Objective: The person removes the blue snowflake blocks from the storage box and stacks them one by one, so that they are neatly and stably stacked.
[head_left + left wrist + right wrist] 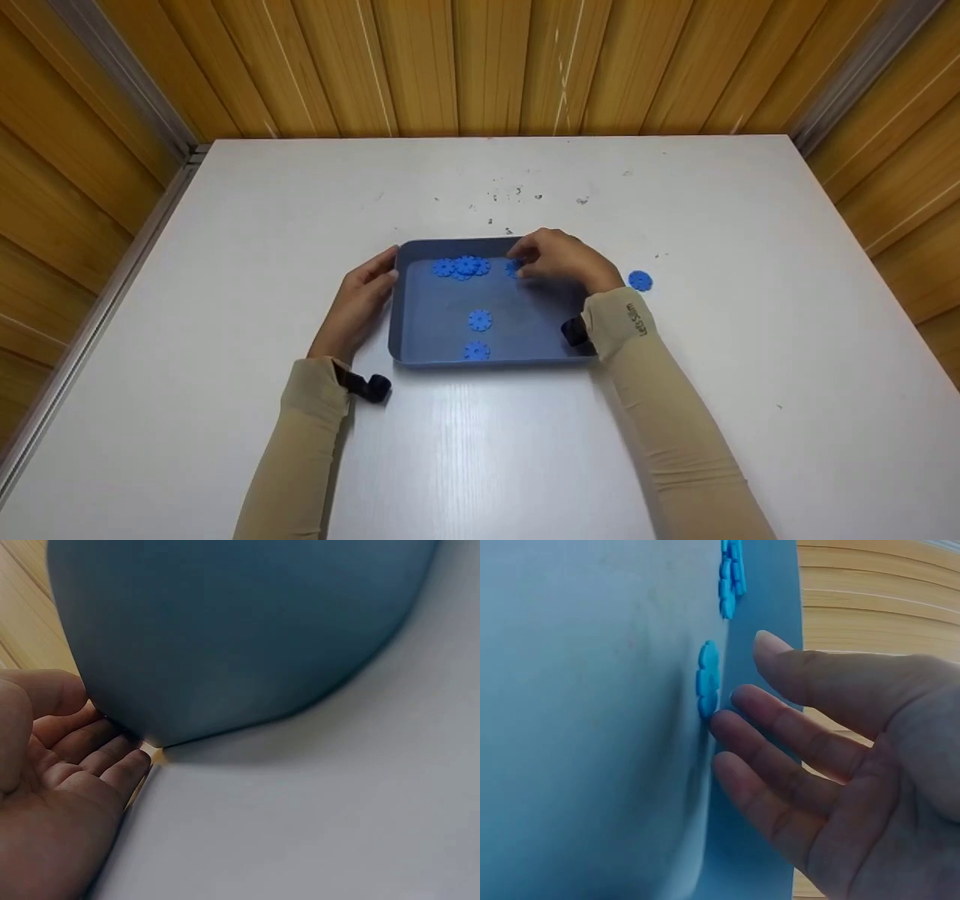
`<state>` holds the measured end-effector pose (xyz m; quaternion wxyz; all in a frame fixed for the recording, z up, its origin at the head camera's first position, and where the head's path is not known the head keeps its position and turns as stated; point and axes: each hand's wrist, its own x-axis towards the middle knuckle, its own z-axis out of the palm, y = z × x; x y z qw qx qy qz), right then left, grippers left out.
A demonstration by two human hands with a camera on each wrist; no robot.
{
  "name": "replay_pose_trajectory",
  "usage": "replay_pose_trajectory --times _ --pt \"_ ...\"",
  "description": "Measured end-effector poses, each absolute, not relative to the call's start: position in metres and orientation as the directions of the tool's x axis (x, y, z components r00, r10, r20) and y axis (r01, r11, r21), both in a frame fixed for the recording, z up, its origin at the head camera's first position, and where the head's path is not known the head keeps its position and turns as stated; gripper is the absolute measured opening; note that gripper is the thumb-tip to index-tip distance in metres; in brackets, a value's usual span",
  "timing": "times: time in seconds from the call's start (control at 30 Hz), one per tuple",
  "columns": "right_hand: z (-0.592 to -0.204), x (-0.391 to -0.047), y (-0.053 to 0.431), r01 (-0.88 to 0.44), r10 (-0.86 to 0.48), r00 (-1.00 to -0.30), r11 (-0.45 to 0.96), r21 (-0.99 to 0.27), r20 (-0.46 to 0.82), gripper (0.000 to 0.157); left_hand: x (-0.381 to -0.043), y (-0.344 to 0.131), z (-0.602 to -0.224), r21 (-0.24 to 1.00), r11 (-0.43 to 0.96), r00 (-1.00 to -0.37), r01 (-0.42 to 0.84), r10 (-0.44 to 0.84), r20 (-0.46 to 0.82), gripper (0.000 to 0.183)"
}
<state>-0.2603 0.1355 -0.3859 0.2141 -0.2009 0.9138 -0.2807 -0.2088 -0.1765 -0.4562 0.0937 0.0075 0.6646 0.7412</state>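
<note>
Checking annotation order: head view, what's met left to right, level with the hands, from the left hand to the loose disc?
Left hand → left wall of the blue-grey rectangular tray → cluster of blue notched discs → right hand → single round blue disc on the white tabletop.

I work in what looks like a small booth or workstation; whether it belongs to a lab or to a workshop, I cannot tell. In front of me and at both sides rise yellow-brown panels (487,67) with a wood pattern, and grey metal strips (116,75) run along the corners. A wide white table (480,450) with small dark marks (538,196) fills the floor space between. I wear two small black cameras (377,387).
</note>
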Motion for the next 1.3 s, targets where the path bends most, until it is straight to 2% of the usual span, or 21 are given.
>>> replay_pose_trajectory --times 0.33,0.77,1.3 --pt "-0.395 -0.257 0.13 -0.212 -0.461 -0.844 0.758 -0.617 -0.276 0.037 -0.208 -0.174 -0.454 0.984 -0.118 -0.982 -0.135 0.148 -0.117 0.05" --pt "-0.402 -0.257 0.122 -0.266 -0.503 -0.823 0.752 -0.603 -0.265 0.037 -0.209 -0.174 -0.455 0.984 -0.112 -0.985 -0.136 0.126 -0.122 0.049" --pt "-0.394 -0.255 0.128 -0.299 -0.514 -0.836 0.72 -0.627 -0.192 0.013 -0.21 -0.175 -0.455 0.982 -0.137 -0.984 -0.126 0.142 -0.107 0.05"
